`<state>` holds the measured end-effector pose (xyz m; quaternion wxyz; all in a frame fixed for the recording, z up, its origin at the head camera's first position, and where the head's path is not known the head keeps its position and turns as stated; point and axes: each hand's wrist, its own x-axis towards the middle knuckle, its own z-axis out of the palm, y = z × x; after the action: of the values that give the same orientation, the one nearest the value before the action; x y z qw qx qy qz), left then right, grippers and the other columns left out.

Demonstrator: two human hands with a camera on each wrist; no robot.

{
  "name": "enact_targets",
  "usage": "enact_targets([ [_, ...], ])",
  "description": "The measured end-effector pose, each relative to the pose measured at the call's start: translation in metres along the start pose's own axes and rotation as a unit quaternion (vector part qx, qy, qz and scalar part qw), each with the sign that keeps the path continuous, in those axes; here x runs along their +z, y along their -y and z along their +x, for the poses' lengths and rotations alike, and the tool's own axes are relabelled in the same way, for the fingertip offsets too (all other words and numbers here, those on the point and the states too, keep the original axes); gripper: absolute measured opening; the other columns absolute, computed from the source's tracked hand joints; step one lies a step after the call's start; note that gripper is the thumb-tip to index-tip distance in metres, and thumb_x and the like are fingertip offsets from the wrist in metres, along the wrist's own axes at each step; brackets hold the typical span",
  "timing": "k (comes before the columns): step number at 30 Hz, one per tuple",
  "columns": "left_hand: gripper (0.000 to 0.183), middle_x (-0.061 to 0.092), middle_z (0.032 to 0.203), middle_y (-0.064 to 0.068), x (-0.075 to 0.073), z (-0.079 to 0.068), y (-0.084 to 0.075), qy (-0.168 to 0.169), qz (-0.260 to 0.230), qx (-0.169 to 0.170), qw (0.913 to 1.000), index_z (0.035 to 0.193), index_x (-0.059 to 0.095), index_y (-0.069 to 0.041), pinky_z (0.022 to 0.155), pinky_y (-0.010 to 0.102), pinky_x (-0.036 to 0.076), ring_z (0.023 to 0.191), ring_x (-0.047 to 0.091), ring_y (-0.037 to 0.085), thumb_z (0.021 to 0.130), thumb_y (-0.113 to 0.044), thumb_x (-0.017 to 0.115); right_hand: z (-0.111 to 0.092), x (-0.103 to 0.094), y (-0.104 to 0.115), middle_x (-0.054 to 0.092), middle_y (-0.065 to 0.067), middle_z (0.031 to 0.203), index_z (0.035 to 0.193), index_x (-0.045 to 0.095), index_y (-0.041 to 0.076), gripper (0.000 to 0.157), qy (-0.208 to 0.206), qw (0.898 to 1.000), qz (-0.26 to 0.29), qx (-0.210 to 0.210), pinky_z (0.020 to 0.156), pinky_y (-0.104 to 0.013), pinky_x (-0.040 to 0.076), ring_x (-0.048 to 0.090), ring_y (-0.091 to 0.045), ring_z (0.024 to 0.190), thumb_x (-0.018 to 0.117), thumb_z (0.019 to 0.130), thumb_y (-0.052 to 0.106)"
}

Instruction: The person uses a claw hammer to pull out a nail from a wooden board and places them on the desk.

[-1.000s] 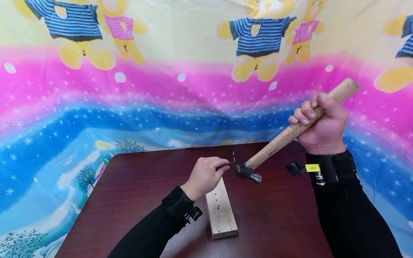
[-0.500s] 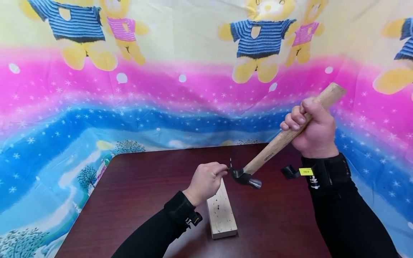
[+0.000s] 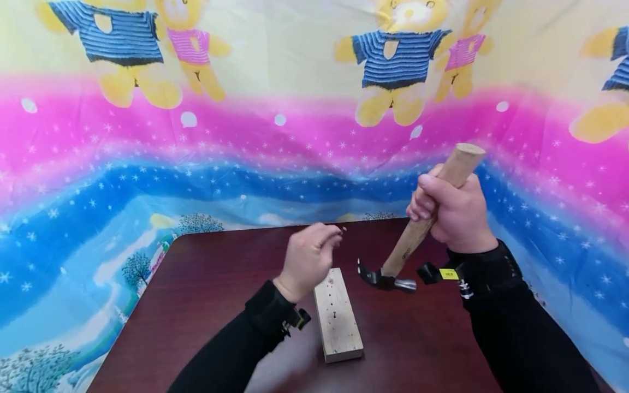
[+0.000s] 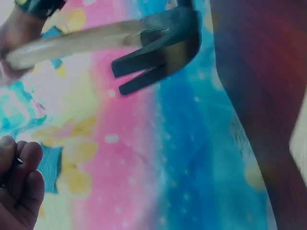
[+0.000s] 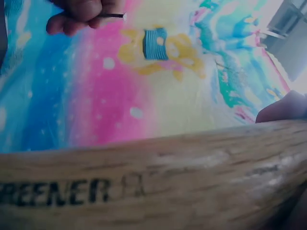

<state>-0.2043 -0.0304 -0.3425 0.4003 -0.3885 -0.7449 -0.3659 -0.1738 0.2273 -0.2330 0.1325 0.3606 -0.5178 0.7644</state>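
My right hand (image 3: 462,213) grips the wooden handle of a claw hammer (image 3: 408,243), its head hanging low and its claw turned toward my left hand. My left hand (image 3: 307,259) pinches a nail (image 5: 114,16) between thumb and fingers, the nail's head sticking out in the right wrist view. A gap separates the claw from the left fingertips. Under and just right of the left hand, a pale wooden block (image 3: 340,335) lies lengthwise on the table. A nail (image 3: 334,315) stands up from its top, in line with several small dark holes.
The dark red-brown table (image 3: 221,305) reaches back to a hanging cloth (image 3: 295,191) printed with bears and snowflakes, which also runs along the left and right. Each wrist carries a black strap with a small camera.
The hammer's claw, at the left fingertips before, is now apart from them. My left hand has risen with the nail. My right hand has shifted left and lower, the handle steeper.
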Motion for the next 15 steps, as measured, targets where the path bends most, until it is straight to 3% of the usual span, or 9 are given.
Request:
enact_targets([
  [3, 0.006, 0.065, 0.077, -0.001, -0.017, 0.0, 0.015, 0.009, 0.019, -0.035, 0.9992, 0.092, 0.075, -0.004, 0.061, 0.025, 0.049, 0.066, 0.061, 0.01, 0.09, 0.0, 0.071, 0.002, 0.0, 0.001, 0.035, -0.009, 0.055, 0.07, 0.044, -0.001, 0.03, -0.017, 1.0, -0.011, -0.017, 0.048, -0.04, 0.04, 0.035, -0.025, 0.046, 0.049, 0.1, -0.003],
  [7, 0.007, 0.067, 0.078, -0.001, -0.039, -0.017, 0.037, 0.017, 0.061, -0.074, 0.9952, 0.094, 0.076, -0.004, 0.061, 0.028, 0.05, 0.066, 0.062, 0.01, 0.089, 0.0, 0.073, 0.003, -0.003, 0.009, 0.034, -0.009, 0.058, 0.073, 0.042, -0.001, 0.028, -0.016, 0.999, -0.02, -0.021, 0.05, -0.041, 0.036, 0.034, -0.024, 0.048, 0.048, 0.101, -0.003],
  [10, 0.007, 0.069, 0.078, 0.0, -0.059, -0.028, 0.05, 0.006, 0.09, -0.096, 0.9913, 0.094, 0.076, -0.003, 0.059, 0.031, 0.05, 0.065, 0.063, 0.012, 0.088, 0.0, 0.074, 0.004, -0.006, 0.013, 0.034, -0.009, 0.059, 0.074, 0.043, -0.003, 0.027, -0.015, 0.999, -0.029, -0.017, 0.052, -0.041, 0.036, 0.035, -0.025, 0.05, 0.048, 0.1, -0.004],
  [15, 0.008, 0.069, 0.077, 0.001, -0.093, -0.042, 0.063, 0.006, 0.13, -0.136, 0.9822, 0.095, 0.076, -0.003, 0.055, 0.031, 0.046, 0.062, 0.061, 0.012, 0.088, -0.001, 0.074, 0.006, -0.008, 0.012, 0.033, -0.009, 0.059, 0.073, 0.042, -0.003, 0.028, -0.022, 1.0, -0.015, -0.012, 0.052, -0.041, 0.033, 0.033, -0.025, 0.05, 0.047, 0.1, -0.007],
])
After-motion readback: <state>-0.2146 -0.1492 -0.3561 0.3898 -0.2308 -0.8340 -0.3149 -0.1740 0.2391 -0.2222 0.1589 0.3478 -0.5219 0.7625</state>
